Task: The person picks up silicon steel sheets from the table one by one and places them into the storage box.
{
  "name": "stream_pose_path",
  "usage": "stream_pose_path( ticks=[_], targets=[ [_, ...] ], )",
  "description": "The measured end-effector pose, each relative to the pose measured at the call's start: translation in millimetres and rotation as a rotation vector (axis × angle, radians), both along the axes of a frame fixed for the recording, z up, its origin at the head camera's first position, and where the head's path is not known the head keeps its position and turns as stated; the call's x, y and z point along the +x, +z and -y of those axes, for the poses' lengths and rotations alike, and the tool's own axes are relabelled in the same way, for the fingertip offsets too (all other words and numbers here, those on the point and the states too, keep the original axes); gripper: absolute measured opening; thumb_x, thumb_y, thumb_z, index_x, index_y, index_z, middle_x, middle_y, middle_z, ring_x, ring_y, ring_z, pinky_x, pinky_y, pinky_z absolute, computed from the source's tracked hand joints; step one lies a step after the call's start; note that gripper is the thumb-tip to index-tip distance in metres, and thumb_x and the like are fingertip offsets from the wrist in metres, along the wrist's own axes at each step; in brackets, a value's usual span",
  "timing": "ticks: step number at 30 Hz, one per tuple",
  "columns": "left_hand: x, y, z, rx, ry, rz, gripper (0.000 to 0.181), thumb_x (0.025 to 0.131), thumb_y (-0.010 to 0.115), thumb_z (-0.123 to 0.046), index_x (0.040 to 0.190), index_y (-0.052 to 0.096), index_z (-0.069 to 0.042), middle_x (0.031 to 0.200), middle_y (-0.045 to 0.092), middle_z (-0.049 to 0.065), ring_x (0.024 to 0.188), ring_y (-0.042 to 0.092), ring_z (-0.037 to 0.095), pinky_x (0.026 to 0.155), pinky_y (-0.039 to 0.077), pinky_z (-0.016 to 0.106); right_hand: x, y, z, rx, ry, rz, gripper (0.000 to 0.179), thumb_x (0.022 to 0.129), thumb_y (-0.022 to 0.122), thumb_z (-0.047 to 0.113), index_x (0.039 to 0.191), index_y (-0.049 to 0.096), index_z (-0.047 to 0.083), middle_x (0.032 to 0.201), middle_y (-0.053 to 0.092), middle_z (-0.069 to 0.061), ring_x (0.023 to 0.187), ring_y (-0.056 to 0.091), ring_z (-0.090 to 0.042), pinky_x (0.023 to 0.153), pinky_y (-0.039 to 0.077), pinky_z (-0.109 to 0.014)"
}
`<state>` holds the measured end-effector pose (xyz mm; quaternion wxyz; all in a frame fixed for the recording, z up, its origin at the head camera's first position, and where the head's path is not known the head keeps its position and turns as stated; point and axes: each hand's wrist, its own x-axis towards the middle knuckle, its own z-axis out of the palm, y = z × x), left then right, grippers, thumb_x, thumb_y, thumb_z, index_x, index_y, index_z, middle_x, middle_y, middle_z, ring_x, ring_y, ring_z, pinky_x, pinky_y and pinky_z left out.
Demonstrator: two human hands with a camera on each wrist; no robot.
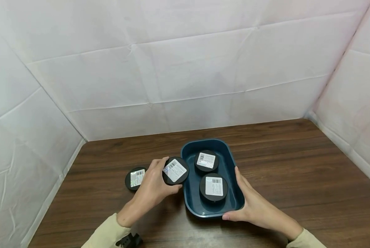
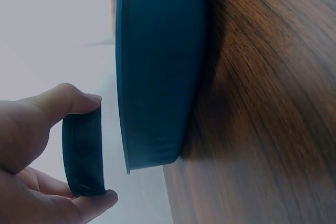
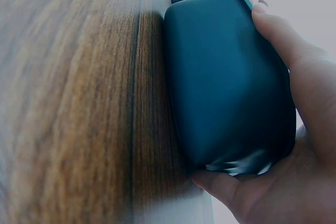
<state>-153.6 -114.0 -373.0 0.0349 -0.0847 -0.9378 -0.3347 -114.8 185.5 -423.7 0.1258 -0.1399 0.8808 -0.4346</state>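
Observation:
My left hand (image 1: 154, 184) pinches a black round container (image 1: 175, 171) with a white barcode label on top, thumb on one side and fingers on the other. In the left wrist view it hangs at rim height beside the blue tray (image 1: 189, 198), with a gap between them. My right hand (image 1: 251, 203) grips the tray's near right corner, thumb at the near rim and fingers along the right side. Inside the tray sit two similar containers, one toward the back (image 1: 206, 161) and one nearer the front (image 1: 214, 187), labels up.
Another black round container (image 1: 136, 179) lies on the wooden table (image 1: 281, 165) left of the tray, partly hidden behind my left hand. White sheeting (image 1: 188, 75) hangs along the table's back and both sides. A dark band (image 1: 130, 240) shows at my left wrist.

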Motion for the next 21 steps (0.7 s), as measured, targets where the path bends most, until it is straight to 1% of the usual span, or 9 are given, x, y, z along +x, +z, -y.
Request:
stream_pose_path(
  ticks=[7, 15, 21],
  targets=[
    [2.0, 3.6, -5.4, 0.008, -0.025, -0.026, 0.086, 0.069, 0.091, -0.020, 0.141, 0.051, 0.004, 0.127, 0.058, 0.021, 0.101, 0.063, 0.027, 0.087, 0.055, 0.042, 1.0, 2.8, 0, 0.006, 0.010, -0.006, 0.136, 0.075, 0.086, 0.049, 0.160, -0.016, 0.022, 0.168, -0.003, -0.022, 0.149, 0.016, -0.053, 0.108, 0.031, -0.073],
    [1.4, 7.0, -8.2, 0.022, -0.018, -0.003, 0.086, 0.070, 0.091, -0.021, 0.141, 0.050, 0.003, 0.128, 0.057, 0.020, 0.100, 0.061, 0.026, 0.087, 0.055, 0.042, 0.4, 0.9, 0, -0.001, 0.016, -0.001, 0.136, 0.075, 0.085, 0.050, 0.160, -0.017, 0.023, 0.168, -0.003, -0.022, 0.149, 0.016, -0.053, 0.108, 0.030, -0.073],
    [0.9, 5.8, -11.8, 0.045, -0.022, -0.013, 0.086, 0.069, 0.092, -0.020, 0.141, 0.051, 0.002, 0.127, 0.057, 0.020, 0.101, 0.062, 0.027, 0.088, 0.055, 0.042, 0.8, 2.2, 0, 0.010, 0.011, -0.013, 0.135, 0.075, 0.085, 0.051, 0.160, -0.016, 0.021, 0.168, -0.002, -0.024, 0.148, 0.019, -0.053, 0.107, 0.032, -0.072]
  ],
)
